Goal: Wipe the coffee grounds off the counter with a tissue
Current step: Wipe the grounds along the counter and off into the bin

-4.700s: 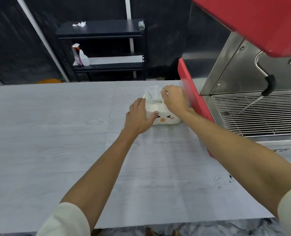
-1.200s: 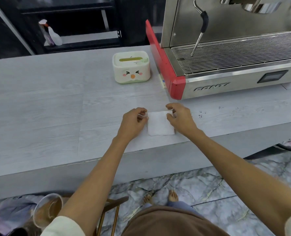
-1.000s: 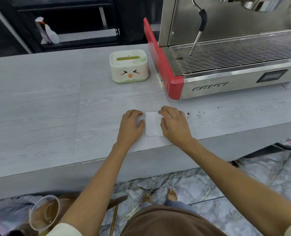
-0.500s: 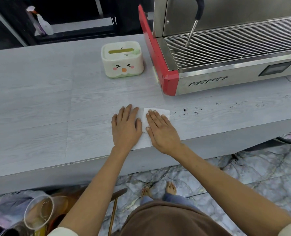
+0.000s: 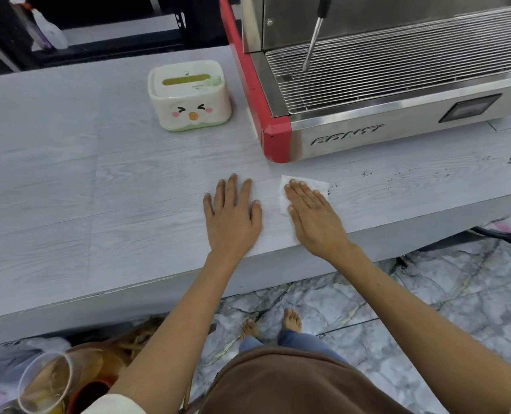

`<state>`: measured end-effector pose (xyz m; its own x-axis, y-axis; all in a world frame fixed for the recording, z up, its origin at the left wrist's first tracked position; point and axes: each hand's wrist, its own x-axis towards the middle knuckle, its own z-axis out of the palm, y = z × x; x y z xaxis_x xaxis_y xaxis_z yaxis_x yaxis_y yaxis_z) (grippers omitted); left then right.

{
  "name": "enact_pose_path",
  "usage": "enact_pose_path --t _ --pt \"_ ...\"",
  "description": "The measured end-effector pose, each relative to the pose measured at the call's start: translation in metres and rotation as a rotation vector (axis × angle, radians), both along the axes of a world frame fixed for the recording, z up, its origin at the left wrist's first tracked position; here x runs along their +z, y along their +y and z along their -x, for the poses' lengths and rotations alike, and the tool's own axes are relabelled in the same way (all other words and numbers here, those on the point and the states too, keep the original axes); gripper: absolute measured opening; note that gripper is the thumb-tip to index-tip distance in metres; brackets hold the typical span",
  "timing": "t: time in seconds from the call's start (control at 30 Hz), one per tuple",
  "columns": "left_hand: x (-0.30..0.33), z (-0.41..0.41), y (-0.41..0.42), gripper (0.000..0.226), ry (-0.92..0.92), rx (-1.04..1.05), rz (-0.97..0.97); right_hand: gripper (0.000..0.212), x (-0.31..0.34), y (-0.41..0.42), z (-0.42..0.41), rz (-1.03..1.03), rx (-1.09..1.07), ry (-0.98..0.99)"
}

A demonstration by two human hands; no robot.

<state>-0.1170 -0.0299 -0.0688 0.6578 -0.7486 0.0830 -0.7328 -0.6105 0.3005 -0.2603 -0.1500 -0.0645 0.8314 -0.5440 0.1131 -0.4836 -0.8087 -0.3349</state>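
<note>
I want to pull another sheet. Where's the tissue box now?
In the head view the tissue box stands on the counter just left of the coffee machine's red side, beyond the left hand.

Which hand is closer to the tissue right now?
Right. The right hand lies flat on the tissue; the left hand rests on the bare counter beside it, not touching.
</note>
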Motion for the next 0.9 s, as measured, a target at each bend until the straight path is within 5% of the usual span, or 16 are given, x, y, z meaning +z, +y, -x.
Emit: enact_pose_path --t 0.4,0.67,0.9 --pt "0.000 0.020 -0.018 0.055 0.007 -0.038 0.010 0.038 0.022 -0.031 0.023 -0.245 -0.168 -0.253" --pt "-0.001 0.018 -0.019 0.054 0.016 -0.024 0.020 0.041 0.030 0.009 0.003 -0.368 -0.064 -0.217" --pt "0.000 0.019 -0.020 0.054 0.004 -0.008 0.032 0.042 0.015 -0.023 0.015 -0.027 0.198 -0.100"
